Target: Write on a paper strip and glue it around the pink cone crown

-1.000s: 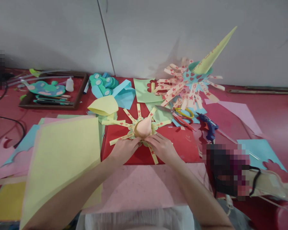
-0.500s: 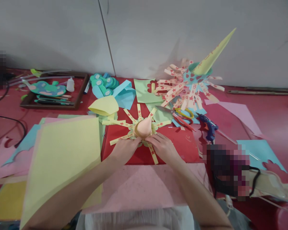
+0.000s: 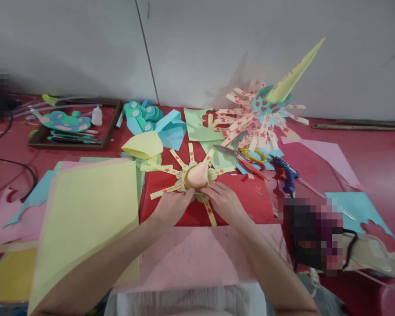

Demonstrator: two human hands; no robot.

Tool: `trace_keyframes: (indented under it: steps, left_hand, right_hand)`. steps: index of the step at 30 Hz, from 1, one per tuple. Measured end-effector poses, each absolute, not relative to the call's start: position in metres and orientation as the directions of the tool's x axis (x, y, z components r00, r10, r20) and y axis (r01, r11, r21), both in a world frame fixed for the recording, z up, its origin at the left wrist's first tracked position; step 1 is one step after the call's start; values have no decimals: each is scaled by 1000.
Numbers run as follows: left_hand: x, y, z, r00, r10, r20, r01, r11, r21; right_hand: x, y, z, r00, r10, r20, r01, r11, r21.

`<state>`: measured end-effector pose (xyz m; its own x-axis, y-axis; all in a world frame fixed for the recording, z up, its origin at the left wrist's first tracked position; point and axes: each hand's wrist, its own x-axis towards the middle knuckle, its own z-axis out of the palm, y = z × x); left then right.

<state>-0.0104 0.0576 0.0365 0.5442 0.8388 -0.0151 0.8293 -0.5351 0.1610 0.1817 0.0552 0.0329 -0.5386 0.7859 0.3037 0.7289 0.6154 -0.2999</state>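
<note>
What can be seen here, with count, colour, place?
Strip craft: one, yellow, pink, centre
Board: one, red, under it
Horned craft: one, multicoloured, back right
Scissors: at least one, yellow, red, right
Glue gun: one, blue, right
Tray: one, brown, back left
Bottle: one, white, in tray
Rounded cutouts: several, green, right of tray
Paper roll: one, yellow, left of centre
Paper stack: one, yellow uppermost, left
Loose papers: several, mixed colours, around
Sheet: one, pink, front
Table: one, red, beneath
Wall: one, grey, behind
Left hand: one, bare, at strip craft
Right hand: one, bare, at strip craft
</note>
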Motion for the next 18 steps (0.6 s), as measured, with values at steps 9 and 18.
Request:
trace_keyframes:
  steps: [9, 18]
  left_hand:
    - [-6, 58, 48, 545, 813, -207, 838, -539, 89]
    - [-14, 57, 54, 532, 838, -120, 847, -526, 80]
  right_hand:
    - [179, 55, 32, -497, 807, 317, 754, 583, -303]
    - [184, 57, 40, -455, 842, 288, 775, 534, -338]
